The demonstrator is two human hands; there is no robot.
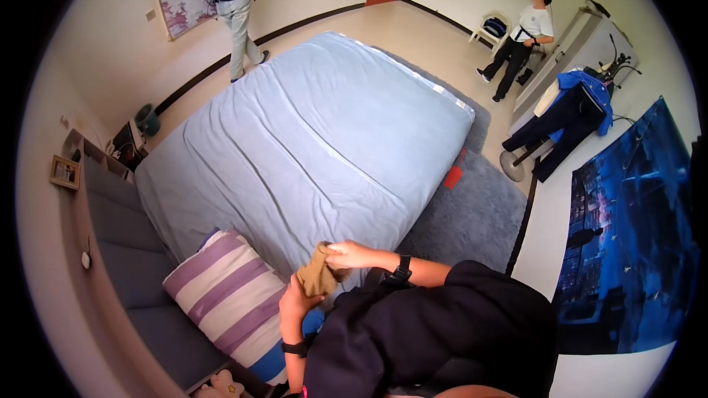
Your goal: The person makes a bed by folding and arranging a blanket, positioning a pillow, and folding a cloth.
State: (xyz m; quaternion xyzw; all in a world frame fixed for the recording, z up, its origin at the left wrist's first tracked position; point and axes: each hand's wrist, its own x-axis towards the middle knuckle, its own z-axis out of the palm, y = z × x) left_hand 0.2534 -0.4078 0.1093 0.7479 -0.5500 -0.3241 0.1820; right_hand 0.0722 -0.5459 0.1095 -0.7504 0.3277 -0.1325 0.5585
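Observation:
Both of my hands hold a small brown cloth item (318, 273) above the near edge of the bed. My left hand (295, 301) grips its lower left side. At its upper right end, the fingers of my right hand (349, 255) are closed on the fabric. The cloth is bunched between them, and its exact shape is unclear. Under and beyond it spreads the wrinkled light blue bed sheet (317, 125). A purple-and-white striped pillow (228, 291) lies just left of my left hand.
One person (234, 7) stands beyond the bed at the upper left, another (527, 37) near the grey cabinet (564, 51). Clothes hang on a stand (514, 166) at the right. A grey rug (479, 214) borders the bed. A padded headboard (133, 250) runs along the left.

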